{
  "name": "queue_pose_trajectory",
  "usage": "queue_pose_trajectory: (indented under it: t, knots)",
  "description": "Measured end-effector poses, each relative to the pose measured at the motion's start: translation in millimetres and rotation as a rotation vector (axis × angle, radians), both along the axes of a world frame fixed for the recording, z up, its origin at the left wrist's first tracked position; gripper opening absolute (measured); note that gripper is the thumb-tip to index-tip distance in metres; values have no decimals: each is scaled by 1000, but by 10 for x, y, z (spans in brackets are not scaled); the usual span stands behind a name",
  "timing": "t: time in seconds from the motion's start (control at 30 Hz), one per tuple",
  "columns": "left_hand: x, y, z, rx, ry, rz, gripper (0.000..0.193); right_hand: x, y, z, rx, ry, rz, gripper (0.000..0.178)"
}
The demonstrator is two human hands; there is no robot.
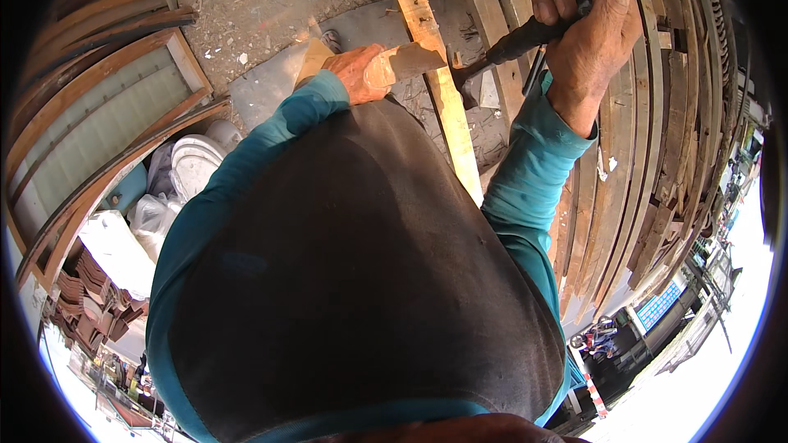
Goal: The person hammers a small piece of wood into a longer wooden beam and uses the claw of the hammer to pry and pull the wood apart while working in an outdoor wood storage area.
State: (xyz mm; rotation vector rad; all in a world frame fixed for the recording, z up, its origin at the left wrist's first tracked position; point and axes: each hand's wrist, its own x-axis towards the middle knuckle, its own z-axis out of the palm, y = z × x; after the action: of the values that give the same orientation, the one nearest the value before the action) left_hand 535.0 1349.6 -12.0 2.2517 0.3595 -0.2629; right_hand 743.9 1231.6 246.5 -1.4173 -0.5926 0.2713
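My left hand (355, 74) is wrapped around a short piece of wood (414, 61), which juts out on both sides of the fingers. Its right end meets a long pale plank (435, 57) that runs from the top down past my right side. Nails (422, 20) stick out of this plank's upper part. In my right hand (597, 29), closed with the thumb on top, is the black handle of a hammer (525, 38). The dark hammer head is low beside the plank's right edge, close to the short wood's end. Whether it touches either piece I cannot tell.
Stacked long timbers (632, 156) fill the right side. To the left lean wooden frames with a pale panel (107, 107), above white buckets (197, 162), plastic bags (154, 221) and brown roof tiles (94, 295). Debris is scattered over the dirt ground (254, 4) and a grey slab (271, 74).
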Motion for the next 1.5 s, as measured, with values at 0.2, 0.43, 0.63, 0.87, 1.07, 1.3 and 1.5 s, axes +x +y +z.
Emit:
queue_pose_trajectory:
  t: [0.2,0.43,0.63,0.87,1.07,1.3,1.5]
  knots:
    - [468,-117,147,86,315,-29,79,245,388,-284,377,320,302,42]
    - [443,-91,-53,83,229,-71,80,592,1294,-703,-323,-71,184,53]
    - [526,31,100,12,287,-107,76,982,1989,-1324,-667,-540,-9,57]
    - [672,-22,56,27,290,-111,68,1202,2020,-1509,-633,-393,189,43]
    - [728,-91,24,103,473,-130,69,401,1669,-767,-311,-44,236,44]
    - [771,-65,388,44,512,-16,67,643,1630,-884,-363,1,374,38]
    - [852,-87,158,176,379,43,73,566,1639,-791,-297,-203,190,38]
